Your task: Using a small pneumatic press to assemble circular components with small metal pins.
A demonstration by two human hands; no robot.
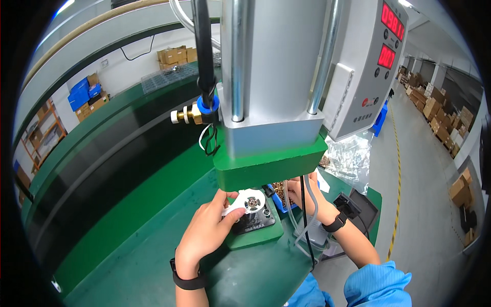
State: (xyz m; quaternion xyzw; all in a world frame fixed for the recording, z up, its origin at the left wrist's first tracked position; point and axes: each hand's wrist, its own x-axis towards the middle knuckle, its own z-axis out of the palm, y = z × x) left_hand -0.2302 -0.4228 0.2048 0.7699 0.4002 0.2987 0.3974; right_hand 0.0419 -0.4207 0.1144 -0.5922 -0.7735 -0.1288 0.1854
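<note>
My left hand pinches a white plastic housing between thumb and fingers. The housing is round with a narrower arm, and a metal hub shows in its middle opening. It lies over a black fixture plate on a green base, under the press head. Over at the right, my right hand is at a blue bin filled with small brass-coloured parts. Its fingers are curled together, partly behind hoses; whatever they hold is hidden.
Grey hoses and a black cable hang in front of my right hand. A control box with red displays is mounted beside the press cylinder. A clear plastic bag lies behind the bin. A dark conveyor belt runs along the left.
</note>
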